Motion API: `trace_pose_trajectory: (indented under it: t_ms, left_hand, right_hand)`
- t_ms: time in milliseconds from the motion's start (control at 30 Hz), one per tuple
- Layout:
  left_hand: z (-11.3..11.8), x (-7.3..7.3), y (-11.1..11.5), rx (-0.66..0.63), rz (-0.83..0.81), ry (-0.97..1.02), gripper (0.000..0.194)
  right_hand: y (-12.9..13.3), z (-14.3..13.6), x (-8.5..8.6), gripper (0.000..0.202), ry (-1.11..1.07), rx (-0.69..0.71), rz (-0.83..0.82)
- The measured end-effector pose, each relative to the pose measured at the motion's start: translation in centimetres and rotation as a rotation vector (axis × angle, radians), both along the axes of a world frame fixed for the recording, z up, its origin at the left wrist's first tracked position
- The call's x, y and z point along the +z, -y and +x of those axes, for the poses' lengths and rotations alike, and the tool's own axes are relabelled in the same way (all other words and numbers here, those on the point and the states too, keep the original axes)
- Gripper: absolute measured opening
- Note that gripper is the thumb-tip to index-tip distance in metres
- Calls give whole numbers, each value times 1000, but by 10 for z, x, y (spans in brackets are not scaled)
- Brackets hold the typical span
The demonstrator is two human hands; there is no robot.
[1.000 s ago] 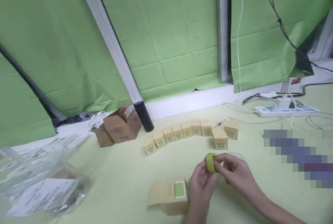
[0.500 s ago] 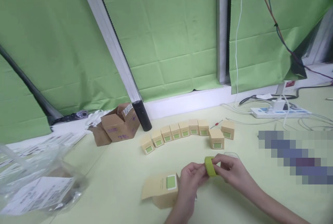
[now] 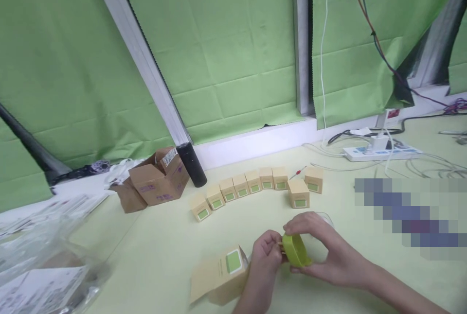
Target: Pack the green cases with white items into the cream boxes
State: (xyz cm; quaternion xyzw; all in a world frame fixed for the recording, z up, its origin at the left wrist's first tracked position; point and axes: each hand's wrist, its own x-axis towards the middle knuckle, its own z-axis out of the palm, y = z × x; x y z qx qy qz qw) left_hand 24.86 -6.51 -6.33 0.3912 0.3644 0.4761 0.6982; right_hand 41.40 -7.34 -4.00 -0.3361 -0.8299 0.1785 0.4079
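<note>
A yellow-green hollow, band-like piece (image 3: 295, 251) is held between my two hands above the table. My left hand (image 3: 267, 258) is closed, pinching thin yellowish strips at its left side. My right hand (image 3: 330, 251) spans it, thumb below and fingertips on the top edge. What exactly the piece is, I cannot make out. Left of my left hand lies an opened tan carton (image 3: 217, 277) with a green picture on it, partly hidden by my wrist. Behind my right hand a clear plastic item (image 3: 326, 218) is partly covered.
Several small tan boxes (image 3: 241, 186) stand in a curved row, with two more, a front one (image 3: 299, 195) and a rear one (image 3: 314, 180), to the right. Farther back are a brown cardboard box (image 3: 160, 183), black cylinder (image 3: 192, 164) and power strip (image 3: 379, 151). A plastic bag (image 3: 47, 280) lies left.
My right hand has opened wider around the yellow-green piece, which has turned to show its hollow inside. My left hand now pinches thin strips at its side. The view has shifted slightly.
</note>
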Motion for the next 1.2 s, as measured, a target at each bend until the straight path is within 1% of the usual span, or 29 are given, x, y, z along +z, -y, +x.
trace_pose_trajectory:
  t_ms: [67,167,233,300,333,367,433,500,567,633,700,767,800,833,900,967,1033,1100,1133,1167,1200]
  left_hand:
    - [1,-5,-2,16,-16,57,38]
    - [2,-9,-4,-46,-77,195,47]
    - [2,-8,-3,-76,-70,238,54]
    - [0,-4,-2,-52,-37,241,51]
    - [-1,-1,-1,-29,-34,248,47]
    - [-2,1,-1,-9,-43,261,43]
    - [-5,5,-1,14,-65,297,39]
    - [-6,6,-1,20,-77,321,36]
    - [-7,5,-2,18,-73,327,35]
    - [-7,4,-3,14,-67,326,36]
    - [-7,3,-3,11,-60,324,36]
    - [-7,2,-3,13,-59,321,37]
    - [-7,3,-3,15,-61,321,37]
    - [-7,3,-3,17,-63,322,36]
    - [-8,5,-2,18,-62,327,35]
    - [-8,7,-1,22,-55,333,34]
    - [-8,7,0,28,-48,334,34]
    - [-8,7,-1,29,-50,336,35]
    - [-7,7,-1,28,-55,336,36]
    - [-7,6,-2,25,-60,335,36]
    - [-7,5,-2,20,-65,334,37]
  right_hand:
    - [0,-1,1,45,17,-22,19]
    - [0,-1,3,38,66,-65,-87]
    - [-1,4,4,50,117,-83,-157]
    - [-6,15,2,64,171,-124,-206]
    - [-10,22,0,66,207,-158,-224]
    - [-14,29,-3,62,253,-198,-240]
    - [-26,41,-10,47,359,-253,-268]
    - [-37,49,-17,35,358,-277,-317]
    - [-45,51,-21,27,187,-289,-433]
    - [-48,47,-22,31,-134,-267,-628]
    - [-49,40,-23,34,-537,-153,-876]
    - [-48,32,-27,29,-931,27,-1104]
    - [-48,30,-31,27,-1095,112,-1204]
    - [-49,28,-35,25,-1231,182,-1287]
    - [-51,26,-43,25,-1423,275,-1412]
    - [-54,28,-49,26,-1534,304,-1461]
    - [-55,31,-50,27,-1527,258,-1459]
    - [-54,34,-46,26,-1386,126,-1401]
    - [-53,35,-42,26,-1257,41,-1332]
    - [-52,36,-37,26,-1090,-58,-1230]
    - [-50,36,-33,26,-898,-161,-1086]
